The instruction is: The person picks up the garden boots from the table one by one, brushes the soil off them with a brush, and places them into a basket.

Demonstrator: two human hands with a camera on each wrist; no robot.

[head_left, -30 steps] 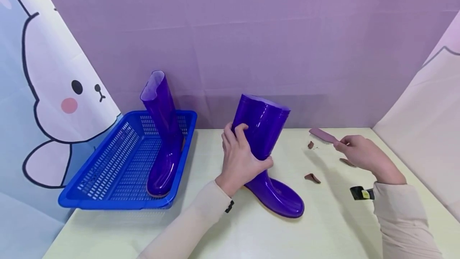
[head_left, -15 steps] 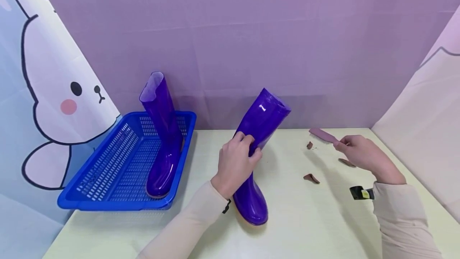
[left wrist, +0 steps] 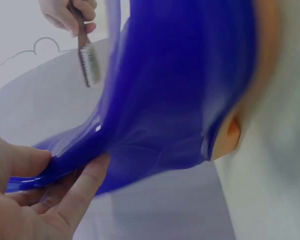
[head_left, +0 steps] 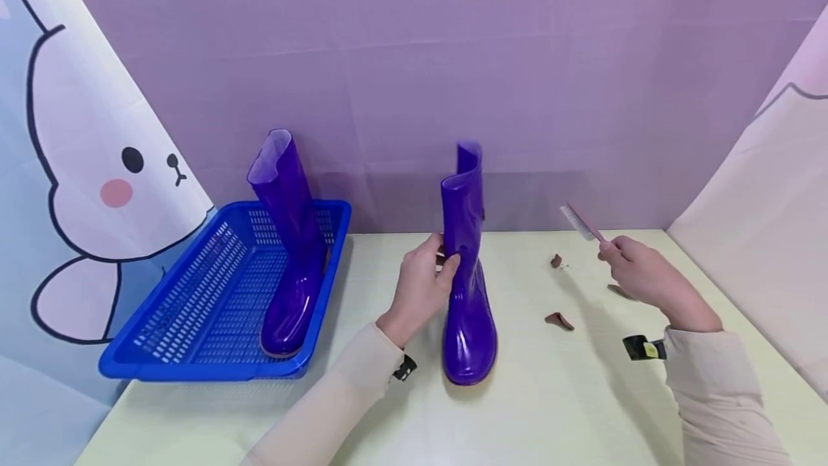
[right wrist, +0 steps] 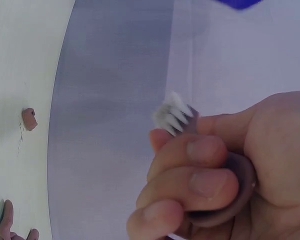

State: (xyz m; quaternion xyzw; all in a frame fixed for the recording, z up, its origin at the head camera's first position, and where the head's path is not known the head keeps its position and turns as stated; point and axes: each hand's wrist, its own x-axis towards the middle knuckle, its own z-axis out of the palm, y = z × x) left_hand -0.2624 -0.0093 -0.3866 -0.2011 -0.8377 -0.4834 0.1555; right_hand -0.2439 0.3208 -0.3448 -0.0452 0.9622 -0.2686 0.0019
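Observation:
A glossy purple rain boot (head_left: 467, 308) stands upright on the table, its toe toward me. My left hand (head_left: 420, 286) pinches the left side of its shaft between thumb and fingers; the left wrist view shows the boot material (left wrist: 170, 90) bunched in that grip. To the right, my right hand (head_left: 650, 279) holds a brush (head_left: 581, 223) by its handle above the table, bristles facing left and apart from the boot. In the right wrist view the fingers curl round the brush's handle, with white bristles (right wrist: 172, 114) sticking out past them.
A second purple boot (head_left: 294, 265) stands in a blue plastic basket (head_left: 194, 372) on the left. Several brown fragments, such as a curled piece (head_left: 559, 321) and a small piece (head_left: 556, 260), lie on the table (head_left: 530, 408) near my right hand. A purple cloth wall rises behind.
My left hand has turned the boot from toe-right and tilted to upright with its toe toward me. The brush in my right hand has rotated, so its bristles now show.

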